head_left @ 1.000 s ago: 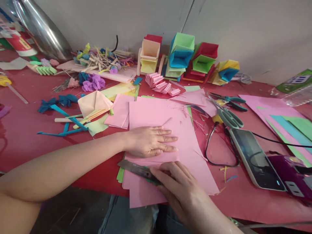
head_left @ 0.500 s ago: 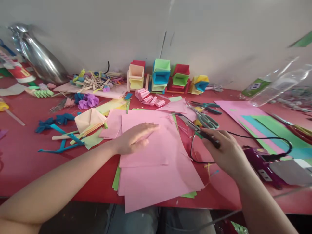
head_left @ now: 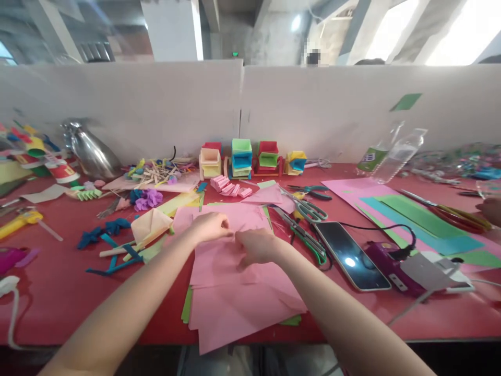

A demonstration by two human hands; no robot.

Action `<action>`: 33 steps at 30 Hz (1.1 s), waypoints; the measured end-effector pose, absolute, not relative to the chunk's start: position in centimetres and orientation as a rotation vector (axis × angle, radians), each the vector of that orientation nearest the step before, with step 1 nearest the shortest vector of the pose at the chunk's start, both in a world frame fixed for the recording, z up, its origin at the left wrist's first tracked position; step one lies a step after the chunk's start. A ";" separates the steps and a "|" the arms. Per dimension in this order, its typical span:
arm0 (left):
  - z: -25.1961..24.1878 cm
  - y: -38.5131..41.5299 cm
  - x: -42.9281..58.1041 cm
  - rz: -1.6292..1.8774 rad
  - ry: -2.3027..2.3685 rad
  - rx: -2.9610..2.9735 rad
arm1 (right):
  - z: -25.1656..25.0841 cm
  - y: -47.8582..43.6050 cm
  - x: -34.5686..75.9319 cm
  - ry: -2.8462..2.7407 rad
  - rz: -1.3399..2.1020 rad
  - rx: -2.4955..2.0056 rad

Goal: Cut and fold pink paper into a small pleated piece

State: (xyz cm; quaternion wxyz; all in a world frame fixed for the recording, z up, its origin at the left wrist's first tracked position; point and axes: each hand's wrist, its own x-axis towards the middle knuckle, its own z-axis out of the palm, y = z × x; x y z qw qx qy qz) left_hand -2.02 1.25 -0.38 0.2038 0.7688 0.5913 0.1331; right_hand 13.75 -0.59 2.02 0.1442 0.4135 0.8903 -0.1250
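Both my hands are over a stack of pink paper sheets [head_left: 230,313] in front of me. My left hand [head_left: 209,227] is closed at the upper part of the stack, fingers curled down in a pinch at the pink paper. Close beside it, my right hand [head_left: 256,246] reaches in from the right, fingers bent toward the paper, the thumb apart from them and nothing visible between. A utility knife [head_left: 303,237] with a green-edged handle lies right of the stack, out of both hands. Grey-handled scissors [head_left: 309,209] lie just beyond it. Green sheets [head_left: 187,305] peek out beneath the pink ones.
A phone [head_left: 352,256] and a purple power socket [head_left: 391,266] with cables sit at right. Folded paper boxes [head_left: 241,156] line the back near a white partition [head_left: 156,104]. Blue strips [head_left: 113,261] and a peach folded paper [head_left: 151,227] lie left. Another person's hand [head_left: 491,209] shows at far right.
My right hand has let go of the utility knife, now lying on the table, and moved left to beside my left hand. The view has tilted up, and the phone now shows.
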 end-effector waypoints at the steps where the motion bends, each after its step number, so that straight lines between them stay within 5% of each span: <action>1: -0.7 1.2 -1.6 0.385 1.649 2.129 | 1.7 -0.5 13.8 2.565 -0.371 1.173; 6: -2.2 1.2 -1.6 0.586 1.601 1.991 | 1.3 -0.2 15.8 2.749 -0.520 1.067; 13: -1.7 2.7 -6.3 0.999 1.348 1.602 | 3.0 4.6 15.8 2.887 -1.559 1.616; 16: -1.5 3.0 -6.7 1.293 1.098 1.293 | 2.1 5.8 12.0 2.874 -1.520 1.746; 23: -2.0 3.6 -9.0 1.511 1.634 1.289 | 0.8 6.0 11.6 2.873 -0.953 1.854; 29: -1.8 3.0 -8.6 1.398 2.094 1.964 | 0.7 4.9 15.8 2.809 -0.652 1.497; 33: -2.4 2.2 -5.6 1.074 1.735 2.324 | 0.6 4.2 16.5 2.770 -0.562 1.419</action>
